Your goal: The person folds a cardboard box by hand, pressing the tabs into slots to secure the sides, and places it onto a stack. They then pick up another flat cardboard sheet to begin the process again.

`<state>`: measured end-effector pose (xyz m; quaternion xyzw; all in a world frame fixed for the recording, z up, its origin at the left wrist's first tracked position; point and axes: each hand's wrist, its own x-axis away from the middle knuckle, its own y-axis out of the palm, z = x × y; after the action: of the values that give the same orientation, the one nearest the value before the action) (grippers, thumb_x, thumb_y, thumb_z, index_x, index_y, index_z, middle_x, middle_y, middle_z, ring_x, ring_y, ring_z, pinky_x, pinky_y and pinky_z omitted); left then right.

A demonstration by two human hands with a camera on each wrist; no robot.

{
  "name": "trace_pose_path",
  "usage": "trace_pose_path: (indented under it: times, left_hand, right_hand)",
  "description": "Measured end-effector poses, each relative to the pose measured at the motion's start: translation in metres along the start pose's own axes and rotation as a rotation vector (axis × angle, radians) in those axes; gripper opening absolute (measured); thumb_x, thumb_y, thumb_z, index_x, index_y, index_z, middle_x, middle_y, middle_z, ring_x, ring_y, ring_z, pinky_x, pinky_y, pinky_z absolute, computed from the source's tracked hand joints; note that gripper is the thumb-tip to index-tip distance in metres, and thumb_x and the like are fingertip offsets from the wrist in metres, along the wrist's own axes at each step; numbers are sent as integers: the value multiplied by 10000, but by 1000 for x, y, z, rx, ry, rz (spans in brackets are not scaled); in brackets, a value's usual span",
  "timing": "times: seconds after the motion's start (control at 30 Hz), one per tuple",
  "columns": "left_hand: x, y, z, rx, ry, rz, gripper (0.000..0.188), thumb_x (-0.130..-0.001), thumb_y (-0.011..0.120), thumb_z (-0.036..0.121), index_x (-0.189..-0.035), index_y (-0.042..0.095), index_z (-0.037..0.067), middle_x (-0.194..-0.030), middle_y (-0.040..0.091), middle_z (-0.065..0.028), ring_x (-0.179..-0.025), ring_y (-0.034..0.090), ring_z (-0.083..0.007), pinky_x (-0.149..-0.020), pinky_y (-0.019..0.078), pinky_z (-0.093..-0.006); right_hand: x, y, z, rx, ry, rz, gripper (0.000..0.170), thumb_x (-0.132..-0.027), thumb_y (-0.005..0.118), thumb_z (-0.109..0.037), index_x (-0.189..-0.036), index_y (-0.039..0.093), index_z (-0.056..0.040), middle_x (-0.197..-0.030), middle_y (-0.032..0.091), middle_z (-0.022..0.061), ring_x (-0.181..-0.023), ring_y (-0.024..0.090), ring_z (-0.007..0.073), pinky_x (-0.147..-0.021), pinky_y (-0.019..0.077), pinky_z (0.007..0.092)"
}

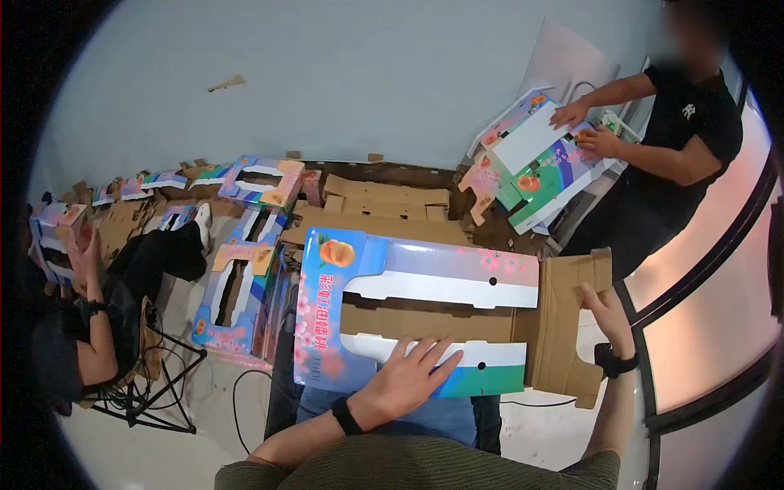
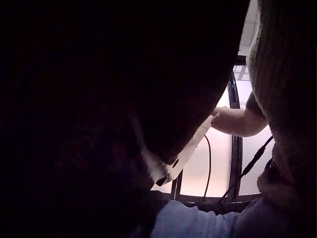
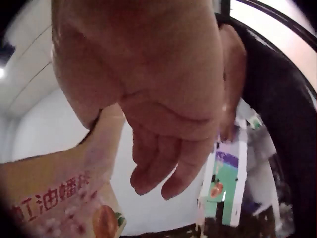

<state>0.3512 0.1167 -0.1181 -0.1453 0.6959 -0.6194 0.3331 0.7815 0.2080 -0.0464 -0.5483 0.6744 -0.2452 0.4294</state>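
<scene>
A printed fruit carton (image 1: 441,265) with peach pictures and a long cut-out in its upper face lies across the person's lap in the head view. The left hand (image 1: 412,380) rests on the near side of that face, fingers spread beside the cut-out. At the carton's right end, a brown cardboard end flap (image 1: 559,327) stands out, unfolded. The right hand (image 1: 608,322) is at the flap's notched outer edge, its thumb side touching the cardboard. The right wrist view shows that hand's fingers (image 3: 153,163) loosely extended past the flap. The left wrist view is mostly dark, the left hand hidden.
Similar cartons (image 1: 233,302) are stacked at left, with brown flattened cardboard (image 1: 384,200) beyond the lap. Another person (image 1: 686,139) at right handles a printed carton sheet (image 1: 535,167). A seated person (image 1: 94,327) at far left holds a carton. A black folding stool (image 1: 155,408) stands nearby.
</scene>
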Motion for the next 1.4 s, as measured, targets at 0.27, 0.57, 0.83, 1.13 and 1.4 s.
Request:
trace_pose_path:
  times: [0.27,0.57,0.83,1.13,1.4]
  left_hand:
    - [-3,15,6,-110,-30,46,980,-755,824,388,-1563,355,94,-1562,401,-159,-1374,426,-302,-1098,353,-490]
    - [-3,11,7,-39,-42,85,998,-740,839,375,-1567,350,106,-1563,402,-159,-1378,426,-303,-1079,377,-507]
    - [29,-3,-6,154,30,109,986,-626,880,308,-1498,471,94,-1508,466,-159,-1329,489,-308,-1029,407,-497]
    - [27,-14,0,154,-19,83,963,-683,851,353,-1519,450,93,-1486,479,-183,-1315,494,-327,-1004,417,-503]
    - [16,1,6,60,-34,183,896,-768,792,432,-1536,450,126,-1508,453,-216,-1330,481,-364,-1007,415,-539]
  right_hand:
    - [127,20,-196,463,-355,-48,228,-887,747,-312,-827,679,-103,-788,694,84,-721,685,278,-592,526,400]
    - [152,90,-189,396,-652,2,272,-810,781,-183,-1053,708,-85,-1228,664,109,-1191,601,300,-982,470,479]
    - [40,48,-89,-329,-150,197,245,-1047,527,-116,-1235,640,-6,-1093,731,149,-1013,694,216,-898,513,322]
    - [-2,70,-100,-415,-177,221,305,-1047,541,-124,-1328,593,-19,-1122,731,157,-1019,689,188,-888,523,317]
    - [178,65,-210,-309,-533,-76,462,-914,663,-139,-1354,589,-19,-1295,644,193,-1176,617,375,-1037,480,450]
